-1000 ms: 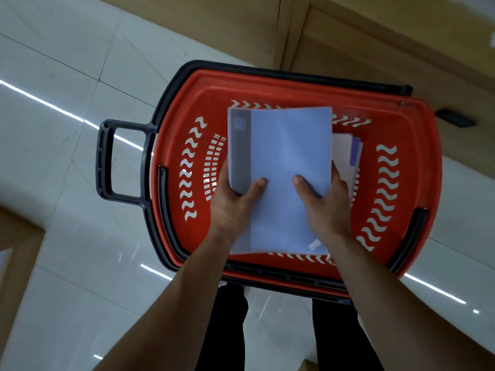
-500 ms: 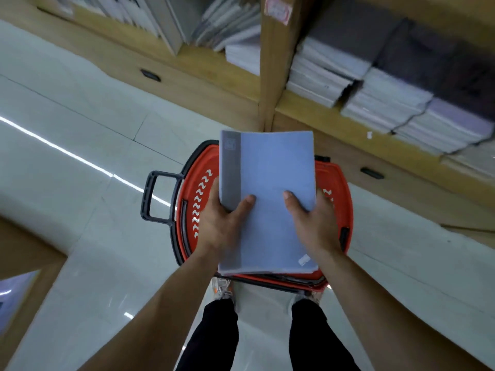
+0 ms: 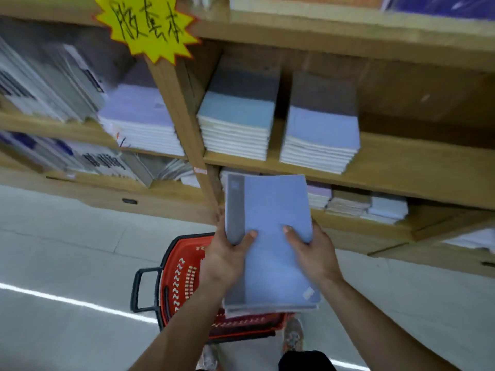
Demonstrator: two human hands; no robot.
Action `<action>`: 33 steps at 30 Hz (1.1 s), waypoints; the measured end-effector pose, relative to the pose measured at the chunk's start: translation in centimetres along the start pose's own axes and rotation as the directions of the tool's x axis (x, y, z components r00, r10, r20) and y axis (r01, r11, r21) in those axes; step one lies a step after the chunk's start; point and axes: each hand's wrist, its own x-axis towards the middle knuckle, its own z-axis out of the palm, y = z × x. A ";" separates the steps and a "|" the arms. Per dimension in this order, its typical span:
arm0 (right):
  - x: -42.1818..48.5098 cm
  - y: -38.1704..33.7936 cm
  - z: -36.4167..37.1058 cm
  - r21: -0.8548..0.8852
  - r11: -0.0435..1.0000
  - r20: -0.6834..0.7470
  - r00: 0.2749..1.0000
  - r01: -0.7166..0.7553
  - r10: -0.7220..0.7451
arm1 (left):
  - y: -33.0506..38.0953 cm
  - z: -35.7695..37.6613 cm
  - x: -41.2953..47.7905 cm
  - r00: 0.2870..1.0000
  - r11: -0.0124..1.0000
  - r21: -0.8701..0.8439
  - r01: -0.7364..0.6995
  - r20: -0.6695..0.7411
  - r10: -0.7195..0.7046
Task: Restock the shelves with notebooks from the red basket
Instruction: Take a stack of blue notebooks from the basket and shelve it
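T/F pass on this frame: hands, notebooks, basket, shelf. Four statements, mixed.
1. Both hands hold the notebook stack. True: left hand and right hand each have a grip on it.
2. The red basket sits on a shelf. False: red basket stands on the floor, below the stack.
3. The middle shelf has bare board right of its shelved piles. True.
4. The yellow sign lies in the basket. False: yellow sign hangs high, upper left.

Head camera looks forward and down, close to shelves (image 3: 348,180).
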 end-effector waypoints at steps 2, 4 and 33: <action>-1.3 -2.0 -2.7 0.009 1.000 -0.057 0.998 0.005 -0.005 | 2.6 1.3 -1.1 0.999 1.000 -0.016 -0.005 0.034 0.005; -2.8 -3.8 -5.2 0.035 0.999 -0.108 0.994 0.001 0.002 | 5.1 2.6 -2.2 0.997 1.000 -0.014 -0.019 0.081 0.020; 14.7 -2.5 -33.1 0.015 0.999 -0.315 0.948 -0.047 0.049 | 20.4 33.9 4.3 0.993 0.996 0.088 -0.004 0.114 -0.006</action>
